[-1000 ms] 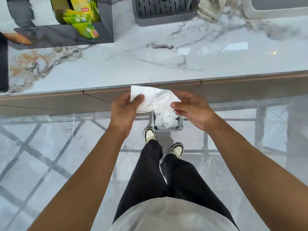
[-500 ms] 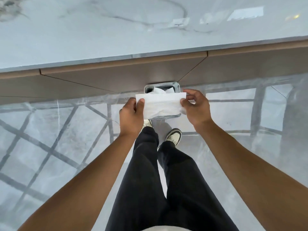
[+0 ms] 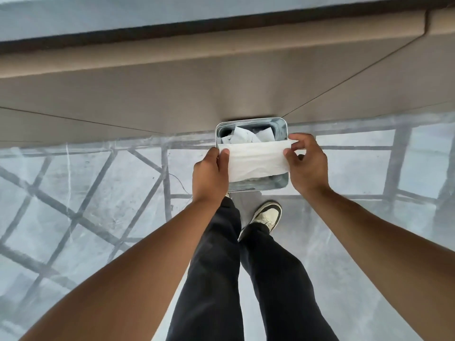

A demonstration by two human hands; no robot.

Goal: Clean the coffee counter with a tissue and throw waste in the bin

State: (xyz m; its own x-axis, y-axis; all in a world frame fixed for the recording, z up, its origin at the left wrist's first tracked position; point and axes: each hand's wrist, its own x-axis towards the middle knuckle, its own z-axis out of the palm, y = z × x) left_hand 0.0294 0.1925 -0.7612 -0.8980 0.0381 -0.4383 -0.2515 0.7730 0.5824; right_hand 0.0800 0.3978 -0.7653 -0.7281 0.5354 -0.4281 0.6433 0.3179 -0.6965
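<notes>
Now your left hand (image 3: 209, 173) pinches one end of the folded tissue (image 3: 258, 161) and your right hand (image 3: 306, 163) pinches the other, apparently right above the open metal bin (image 3: 280, 184); release both ends together.

White tissue (image 3: 256, 159), silver bin (image 3: 280, 129), grey floor (image 3: 86, 188) with dark crossing lines, black trousers (image 3: 214, 267), beige cabinet front (image 3: 172, 94).

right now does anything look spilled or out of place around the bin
Nothing stands out. The bin stands upright by the cabinet with crumpled paper inside, none on the floor. Both hands, left and right, hold a folded tissue flat over the opening.
</notes>
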